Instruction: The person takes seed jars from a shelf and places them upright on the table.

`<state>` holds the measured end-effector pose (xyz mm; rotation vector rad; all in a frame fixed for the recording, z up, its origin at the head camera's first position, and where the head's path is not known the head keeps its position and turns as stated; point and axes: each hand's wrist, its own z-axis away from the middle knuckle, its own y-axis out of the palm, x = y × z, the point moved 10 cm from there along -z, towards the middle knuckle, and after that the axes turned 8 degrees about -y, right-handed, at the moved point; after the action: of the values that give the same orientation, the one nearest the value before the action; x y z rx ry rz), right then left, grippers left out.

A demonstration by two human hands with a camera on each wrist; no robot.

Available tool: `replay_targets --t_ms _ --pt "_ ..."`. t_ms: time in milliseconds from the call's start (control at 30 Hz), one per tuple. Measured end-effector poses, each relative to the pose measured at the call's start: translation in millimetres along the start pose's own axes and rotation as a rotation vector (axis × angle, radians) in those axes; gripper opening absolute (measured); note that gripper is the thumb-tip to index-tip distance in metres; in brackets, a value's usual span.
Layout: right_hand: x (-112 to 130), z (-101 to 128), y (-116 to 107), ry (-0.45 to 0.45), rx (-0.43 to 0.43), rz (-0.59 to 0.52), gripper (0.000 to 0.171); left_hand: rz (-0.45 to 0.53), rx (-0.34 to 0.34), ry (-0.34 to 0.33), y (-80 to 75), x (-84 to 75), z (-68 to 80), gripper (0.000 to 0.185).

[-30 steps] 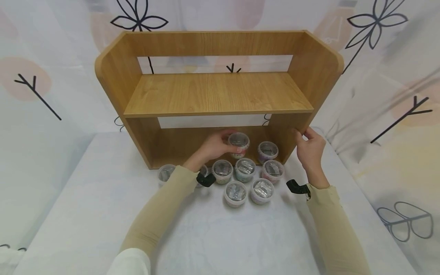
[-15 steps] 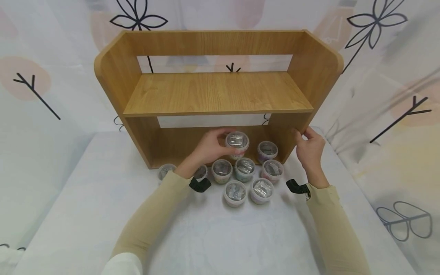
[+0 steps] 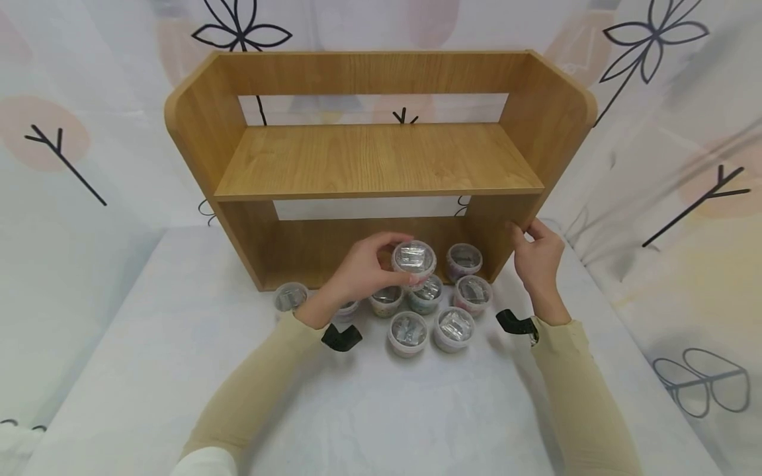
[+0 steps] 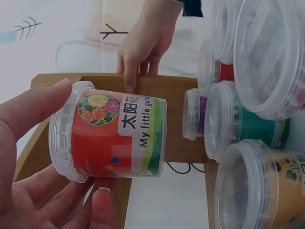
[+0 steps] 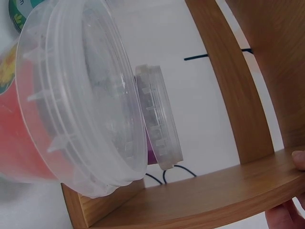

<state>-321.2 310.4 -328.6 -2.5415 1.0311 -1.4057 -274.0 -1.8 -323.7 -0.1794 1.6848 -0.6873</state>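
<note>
My left hand (image 3: 360, 268) grips a small plastic tub (image 3: 415, 258) by its clear lid, with the thumb on one side and the fingers on the other. In the left wrist view, this tub (image 4: 119, 133) has a red label with flowers and "My little garden" lettering. It is raised above the other tubs at the front of the lower compartment. My right hand (image 3: 538, 261) pinches the front edge of the right side panel of the wooden shelf (image 3: 381, 158). A purple-labelled tub (image 3: 464, 260) stands inside the lower compartment near that panel.
Several lidded tubs stand on the white cloth in front of the shelf, among them a red one (image 3: 473, 293), a green one (image 4: 259, 121) and a yellow one (image 4: 288, 191). One tub (image 3: 290, 296) is farther left. Patterned cloth hangs behind.
My left hand has drawn the red-labelled tub slightly towards me, so it now overlaps the green tub in the head view. The tub's tilt has changed. My right hand stays on the side panel.
</note>
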Motion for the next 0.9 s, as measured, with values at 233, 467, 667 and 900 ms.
replay_targets --t_ms 233,467,667,900 --pt "-1.5 -1.1 -0.4 -0.013 -0.009 0.003 0.032 0.005 0.015 -0.009 1.2 -0.4 16.3 0.065" --pt "-2.5 -0.6 0.1 0.004 0.002 0.014 0.033 -0.015 0.017 0.008 0.6 1.2 31.9 0.063" --pt "-1.4 -0.2 0.2 0.001 0.004 0.006 0.032 -0.038 -0.005 0.029 -4.4 6.2 45.0 0.063" --pt "-1.4 -0.9 -0.4 0.0 -0.001 0.01 0.031 -0.067 -0.02 0.0 -10.4 23.0 60.4 0.065"
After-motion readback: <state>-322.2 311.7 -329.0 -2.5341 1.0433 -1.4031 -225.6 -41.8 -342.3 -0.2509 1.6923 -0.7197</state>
